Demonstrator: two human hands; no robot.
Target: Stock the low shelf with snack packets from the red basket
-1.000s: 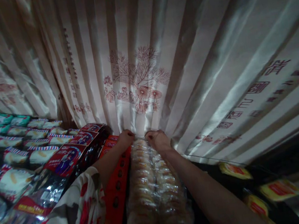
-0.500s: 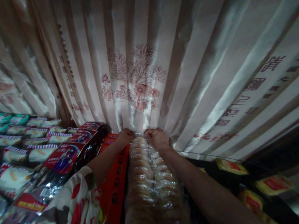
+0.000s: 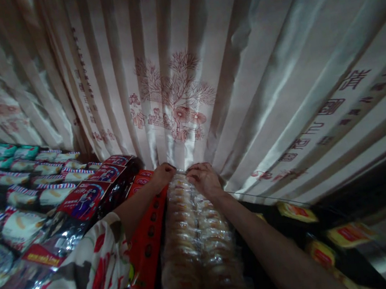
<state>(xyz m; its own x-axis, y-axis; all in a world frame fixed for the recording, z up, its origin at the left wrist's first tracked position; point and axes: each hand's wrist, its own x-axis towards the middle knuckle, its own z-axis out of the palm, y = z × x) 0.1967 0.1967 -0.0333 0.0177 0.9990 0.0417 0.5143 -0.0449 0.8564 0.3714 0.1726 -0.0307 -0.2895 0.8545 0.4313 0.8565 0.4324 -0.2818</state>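
Note:
Two long side-by-side rows of round, pale-brown pastries in clear plastic wrappers (image 3: 183, 241) run away from me down the middle. At their far end, by the curtain, my left hand (image 3: 164, 175) is closed in a pinch at the left edge of a wrapped pastry's clear plastic (image 3: 180, 171). Facing it, my right hand (image 3: 204, 179) pinches the right edge, with its fingers bent. Shiny film stretches between the two sets of fingertips. How much of the pastry they grip is hard to make out in the dim light.
Behind stands a pleated cream curtain (image 3: 210, 65) with red drawings and lettering. To the left are a red box (image 3: 148, 232), dark red-labelled packs (image 3: 82, 200) and rows of white and green packets (image 3: 24, 221). Yellow packets (image 3: 296, 211) lie on the dark surface at right, beside a thin wire.
My right hand's fingers have lifted and turned slightly, and my left hand has shifted a little to the right. The view has shifted slightly.

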